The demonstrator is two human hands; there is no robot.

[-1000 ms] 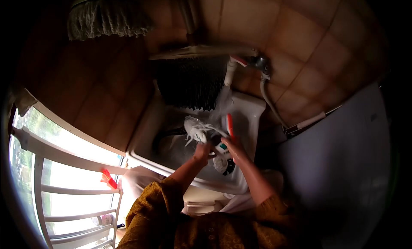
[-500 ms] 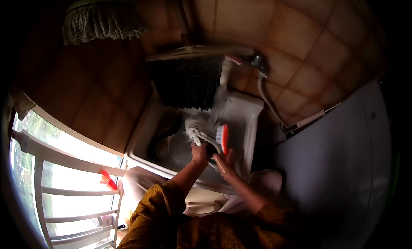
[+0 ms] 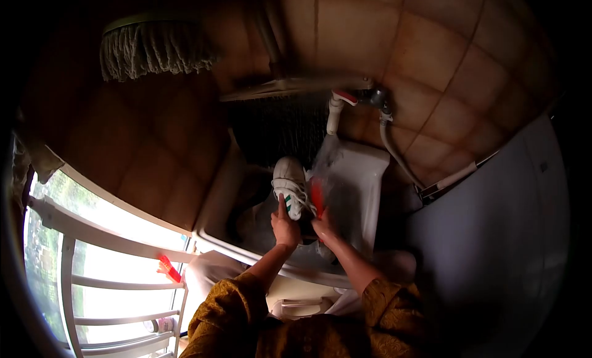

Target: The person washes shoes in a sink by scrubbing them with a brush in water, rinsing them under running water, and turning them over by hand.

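A white sneaker (image 3: 288,170) with green stripes and loose laces is held up over the sink by my left hand (image 3: 284,230), which is closed around its near end. My right hand (image 3: 323,227), just beside it, grips a red scrub brush (image 3: 317,193) upright, close to the shoe's right side. The brush's bristles are blurred in this view. Water runs from the tap (image 3: 333,119) and falls just beyond the shoe and brush into the white sink (image 3: 369,191).
A broom head with dark bristles (image 3: 277,127) leans over the sink's back edge. A mop head (image 3: 157,48) hangs at upper left. A grey hose (image 3: 388,139) runs down the tiled wall. On the left, a white railing (image 3: 117,241) carries a red object (image 3: 168,268) by the window.
The sneaker has been turned so its upper and green stripes face me. The brush has shifted slightly, its bristles now less visible. My whole view has moved a little.
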